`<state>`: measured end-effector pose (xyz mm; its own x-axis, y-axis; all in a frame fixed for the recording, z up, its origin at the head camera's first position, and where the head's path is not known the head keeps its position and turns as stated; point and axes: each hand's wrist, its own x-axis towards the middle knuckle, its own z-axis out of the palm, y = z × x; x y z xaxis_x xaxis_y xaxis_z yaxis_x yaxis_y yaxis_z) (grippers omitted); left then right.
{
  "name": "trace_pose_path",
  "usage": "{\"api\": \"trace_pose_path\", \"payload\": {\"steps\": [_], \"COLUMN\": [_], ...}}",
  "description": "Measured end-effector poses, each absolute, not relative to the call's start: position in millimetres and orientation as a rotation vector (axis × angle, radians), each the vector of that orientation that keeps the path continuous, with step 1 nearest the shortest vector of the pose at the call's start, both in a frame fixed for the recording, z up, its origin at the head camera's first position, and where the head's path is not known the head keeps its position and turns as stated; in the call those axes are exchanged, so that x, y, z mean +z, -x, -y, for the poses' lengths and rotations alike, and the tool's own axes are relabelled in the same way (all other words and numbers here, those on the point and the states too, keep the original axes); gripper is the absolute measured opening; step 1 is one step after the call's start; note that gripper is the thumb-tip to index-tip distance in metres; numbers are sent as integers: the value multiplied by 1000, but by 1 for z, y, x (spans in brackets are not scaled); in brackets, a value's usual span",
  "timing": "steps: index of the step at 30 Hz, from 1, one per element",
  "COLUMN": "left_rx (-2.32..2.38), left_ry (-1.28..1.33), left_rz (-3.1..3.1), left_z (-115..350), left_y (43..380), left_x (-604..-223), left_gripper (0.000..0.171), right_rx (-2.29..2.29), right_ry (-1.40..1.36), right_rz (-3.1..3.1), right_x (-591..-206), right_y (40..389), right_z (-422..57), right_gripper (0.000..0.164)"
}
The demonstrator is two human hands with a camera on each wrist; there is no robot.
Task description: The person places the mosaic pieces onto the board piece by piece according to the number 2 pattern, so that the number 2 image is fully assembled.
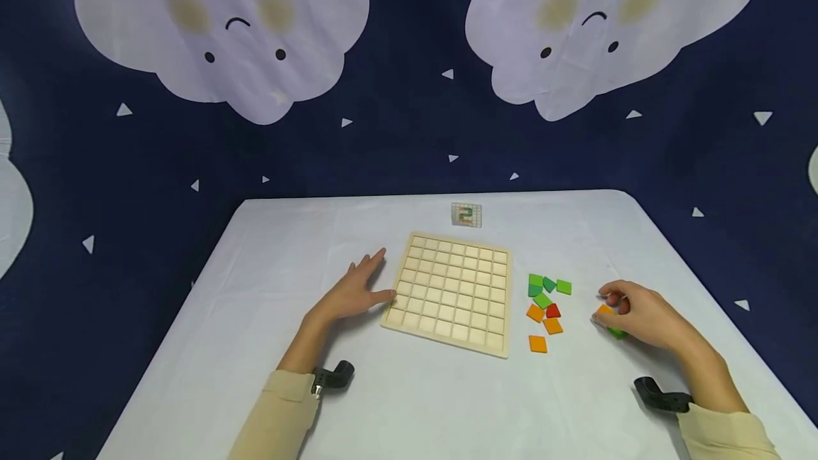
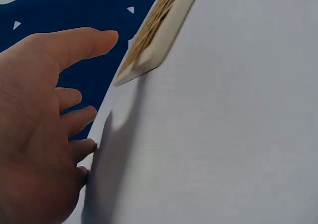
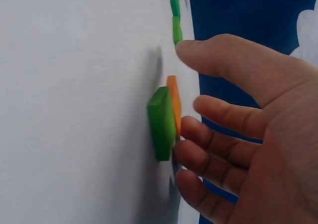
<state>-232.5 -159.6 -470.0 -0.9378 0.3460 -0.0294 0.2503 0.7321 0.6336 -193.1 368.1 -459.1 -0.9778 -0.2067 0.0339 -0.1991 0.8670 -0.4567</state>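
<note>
Left hand (image 1: 351, 294): fingers extended, holding nothing; thumb tip at the left edge of the gridded wooden board (image 1: 450, 293), contact uncertain. Right hand (image 1: 648, 316): fingers loosely curled, thumb apart from them, nothing gripped. An orange tile (image 3: 174, 102) and a green tile (image 3: 161, 124) lie together just beside its fingertips; whether skin meets tile cannot be told. Board lies flat on the white surface (image 1: 441, 410), between the hands. Loose tile group, right of board: green pieces (image 1: 542, 300) at the far end, a red piece (image 1: 552, 311) amid them and orange squares (image 1: 537, 344) nearer. Small patterned card (image 1: 466, 215) beyond the board's far edge.
</note>
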Motion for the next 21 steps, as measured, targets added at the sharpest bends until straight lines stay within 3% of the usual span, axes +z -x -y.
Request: {"api": "trace_pose_path", "payload": {"steps": [11, 21], "left_rx": [874, 825], "left_ry": [-521, -600], "left_rz": [-2850, -2867], "left_z": [155, 154], "left_y": [226, 226], "left_x": [-478, -479], "left_gripper": [78, 68], "right_rx": [-727, -729], "right_ry": [364, 376], "right_rz": [-3035, -3081], "right_x": [-461, -466], "right_y": [188, 190], "right_z": [-366, -367], "right_gripper": [28, 27]}}
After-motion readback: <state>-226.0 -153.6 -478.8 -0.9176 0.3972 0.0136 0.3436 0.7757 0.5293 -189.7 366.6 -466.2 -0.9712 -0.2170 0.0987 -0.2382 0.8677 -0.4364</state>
